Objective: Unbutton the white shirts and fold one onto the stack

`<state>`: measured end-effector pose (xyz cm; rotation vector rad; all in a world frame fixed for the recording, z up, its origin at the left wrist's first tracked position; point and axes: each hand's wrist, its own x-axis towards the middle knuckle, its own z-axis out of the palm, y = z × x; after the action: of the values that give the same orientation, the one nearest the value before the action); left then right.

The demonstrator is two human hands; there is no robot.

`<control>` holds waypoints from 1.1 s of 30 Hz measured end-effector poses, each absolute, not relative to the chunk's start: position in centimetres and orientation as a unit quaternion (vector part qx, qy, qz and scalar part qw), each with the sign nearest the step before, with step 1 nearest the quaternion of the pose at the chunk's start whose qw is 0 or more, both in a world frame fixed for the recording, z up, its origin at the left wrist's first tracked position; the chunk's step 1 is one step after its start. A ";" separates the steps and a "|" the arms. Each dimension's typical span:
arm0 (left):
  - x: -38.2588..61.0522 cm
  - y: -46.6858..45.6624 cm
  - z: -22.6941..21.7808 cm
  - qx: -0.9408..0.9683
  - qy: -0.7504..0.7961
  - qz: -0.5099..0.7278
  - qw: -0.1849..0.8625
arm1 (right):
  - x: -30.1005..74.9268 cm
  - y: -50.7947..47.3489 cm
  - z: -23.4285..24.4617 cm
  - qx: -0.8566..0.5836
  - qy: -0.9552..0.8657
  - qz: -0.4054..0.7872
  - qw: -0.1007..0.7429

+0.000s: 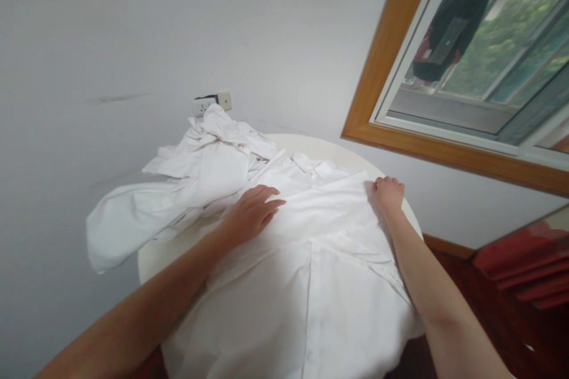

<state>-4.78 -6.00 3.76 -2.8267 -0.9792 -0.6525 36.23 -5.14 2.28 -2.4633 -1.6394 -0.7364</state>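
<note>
A white collared shirt (288, 296) lies spread over the round table, its collar towards the wall and its lower part hanging over the near edge. A white sleeve or fold of cloth runs sideways across its upper part. My left hand (252, 211) rests on the left side of the shirt with its fingers stretched out. Closed around the end of the cloth strip at the shirt's right edge is my right hand (389, 192), its fingertips curled out of clear view.
A heap of crumpled white clothes (195, 172) sits on the left of the pale table (293, 143), partly hanging off it. Behind are a wall socket (204, 105) and a wood-framed window (377, 65). Red cloth (528, 260) hangs low at the right.
</note>
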 end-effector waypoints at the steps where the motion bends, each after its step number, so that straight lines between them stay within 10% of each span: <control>1: -4.3 -6.4 3.3 -0.928 -0.300 -0.220 0.024 | 35.5 -5.1 2.5 -0.794 -0.558 -0.235 0.047; 10: -2.7 -8.0 0.8 -0.954 -0.278 -0.100 -0.048 | 33.0 -4.0 -0.4 -0.701 -0.712 -0.035 0.026; 33: 2.3 -8.8 0.1 -0.957 -0.247 -0.149 -0.033 | 26.1 -7.4 1.5 -0.637 -0.768 0.038 0.055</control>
<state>2.27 -8.77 0.14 -3.0708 -0.7942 -0.4795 26.09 -7.45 1.53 -1.9324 -2.3325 0.1146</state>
